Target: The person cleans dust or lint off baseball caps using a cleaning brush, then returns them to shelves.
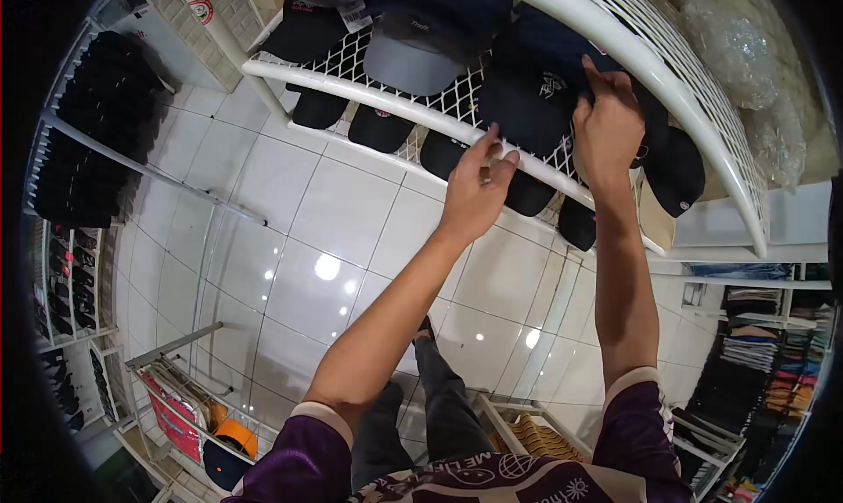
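Observation:
A black cap (522,108) with white embroidery on its front sits on the wire shelf (474,77). My left hand (477,187) is at the shelf's white front rail (378,99), fingertips right at the cap's brim, with thumb and index finger apart. Over the cap's right side reaches my right hand (608,130); its index finger stretches to a dark blue cap (549,42) behind, the thumb stands apart, and the other fingers are curled. To the left lies a grey-brimmed cap (417,55), beside a black cap with a white tag (303,33).
More black caps (382,130) line the lower tier. A thick white curved rail (676,90) arches close above my right hand, with clear plastic wrap (738,55) beyond. Dark garments hang on a rack (97,125) at left. Folded clothes (751,354) fill shelves at right.

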A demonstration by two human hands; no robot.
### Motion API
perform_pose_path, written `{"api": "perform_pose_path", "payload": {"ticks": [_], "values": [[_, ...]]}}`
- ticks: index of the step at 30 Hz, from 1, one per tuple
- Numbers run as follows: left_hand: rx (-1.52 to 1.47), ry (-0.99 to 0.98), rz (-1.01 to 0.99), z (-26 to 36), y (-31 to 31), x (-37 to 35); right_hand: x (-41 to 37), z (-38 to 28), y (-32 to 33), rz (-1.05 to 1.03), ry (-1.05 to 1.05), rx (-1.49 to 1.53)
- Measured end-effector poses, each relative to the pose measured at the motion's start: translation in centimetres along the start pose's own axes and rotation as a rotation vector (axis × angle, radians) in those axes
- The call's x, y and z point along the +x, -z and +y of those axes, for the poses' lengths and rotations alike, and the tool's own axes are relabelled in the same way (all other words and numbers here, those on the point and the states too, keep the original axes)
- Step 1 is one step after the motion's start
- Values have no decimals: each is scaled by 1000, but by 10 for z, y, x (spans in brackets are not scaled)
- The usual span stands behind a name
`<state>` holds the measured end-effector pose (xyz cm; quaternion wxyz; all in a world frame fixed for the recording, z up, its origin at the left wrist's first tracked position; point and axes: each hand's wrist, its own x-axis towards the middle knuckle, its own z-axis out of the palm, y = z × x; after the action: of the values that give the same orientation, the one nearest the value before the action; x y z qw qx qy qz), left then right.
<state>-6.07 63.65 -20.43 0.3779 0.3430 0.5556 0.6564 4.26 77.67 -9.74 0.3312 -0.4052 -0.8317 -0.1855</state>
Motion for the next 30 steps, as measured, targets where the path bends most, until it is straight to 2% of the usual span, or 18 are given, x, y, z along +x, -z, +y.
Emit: {"api": "perform_pose_path", "payload": {"ticks": [4, 6, 9, 13, 15, 25, 27, 30], "values": [[-111, 104, 2, 13, -3, 4, 3, 0, 4, -5, 31, -22], [-336, 240, -33, 17, -2, 8, 4, -2, 7, 38, 33, -56], [-242, 225, -17, 18, -2, 9, 8, -4, 2, 126, 97, -52], [-199, 211, -34, 15, -4, 9, 7, -6, -3, 82, 113, -52], [-207, 213, -29, 15, -5, 9, 9, -1, -8, 57, 6, 49], [-251, 247, -49, 17, -3, 2, 8, -6, -8, 46, 61, 48], [-190, 128, 0, 16, -2, -5, 6, -11, -3, 63, 49, 11], [-121, 100, 69, 24, 10, -31, -5, -29, 18, 115, 70, 62]]}}
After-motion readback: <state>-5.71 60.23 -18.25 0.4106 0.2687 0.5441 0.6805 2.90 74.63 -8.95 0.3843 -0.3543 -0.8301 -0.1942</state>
